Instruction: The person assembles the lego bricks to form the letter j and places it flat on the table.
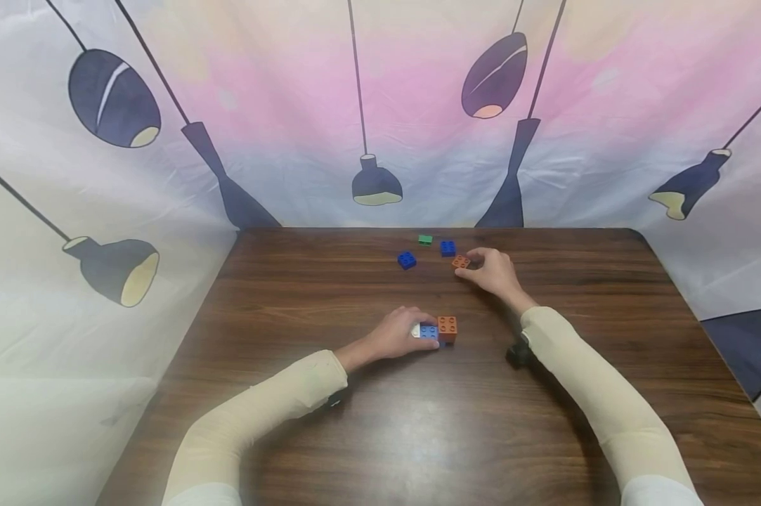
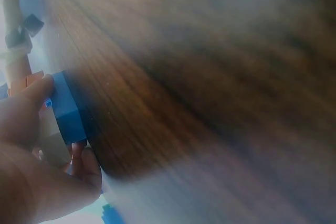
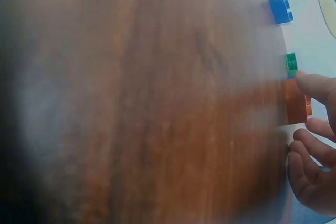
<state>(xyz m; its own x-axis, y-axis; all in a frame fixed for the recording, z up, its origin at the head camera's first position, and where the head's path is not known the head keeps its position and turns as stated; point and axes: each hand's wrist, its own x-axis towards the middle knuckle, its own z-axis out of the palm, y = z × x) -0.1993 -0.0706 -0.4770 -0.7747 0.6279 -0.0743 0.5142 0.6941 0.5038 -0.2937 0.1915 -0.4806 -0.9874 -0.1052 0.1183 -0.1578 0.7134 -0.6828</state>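
Note:
In the head view my left hand (image 1: 403, 333) grips a small stack of toy building bricks near the table's middle. A light blue brick (image 1: 428, 332), a bit of a white brick (image 1: 415, 329) and an orange brick (image 1: 447, 327) show at its top. The left wrist view shows the thumb against the stack beside a blue brick (image 2: 69, 109); fingers hide part of it. Farther back, my right hand (image 1: 495, 273) pinches a separate orange brick (image 1: 460, 262), thumb and finger at opposite sides. That brick (image 3: 295, 101) still stands on the table.
Behind the right hand's brick lie a blue brick (image 1: 447, 248) and a small green brick (image 1: 425, 240). Another blue brick (image 1: 407, 260) lies left of them. The wooden table (image 1: 329, 281) ends at a printed cloth backdrop (image 1: 304, 140).

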